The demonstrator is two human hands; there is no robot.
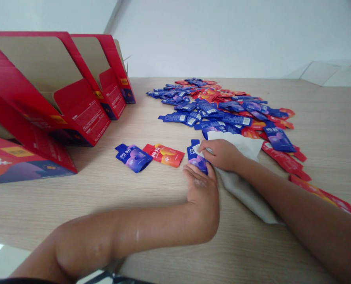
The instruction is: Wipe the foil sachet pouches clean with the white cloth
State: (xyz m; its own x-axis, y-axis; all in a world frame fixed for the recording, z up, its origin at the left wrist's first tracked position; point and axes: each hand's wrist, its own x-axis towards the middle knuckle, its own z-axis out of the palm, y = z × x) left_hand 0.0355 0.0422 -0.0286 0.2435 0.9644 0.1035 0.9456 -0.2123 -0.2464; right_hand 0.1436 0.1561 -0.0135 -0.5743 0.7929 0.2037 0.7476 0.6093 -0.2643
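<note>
Midway between the near and back edges of the counter (152, 190), the left hand's (203, 191) fingers grip a blue pouch (197, 160); the right hand (223, 154) clutches a white cloth (242, 144) against it. Apparently wiping; the next stroke needs the pouch steady.

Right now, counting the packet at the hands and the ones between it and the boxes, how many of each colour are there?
Blue packets: 2 (one loose, one touched by the left hand)
Red packet: 1
Total: 3
</note>
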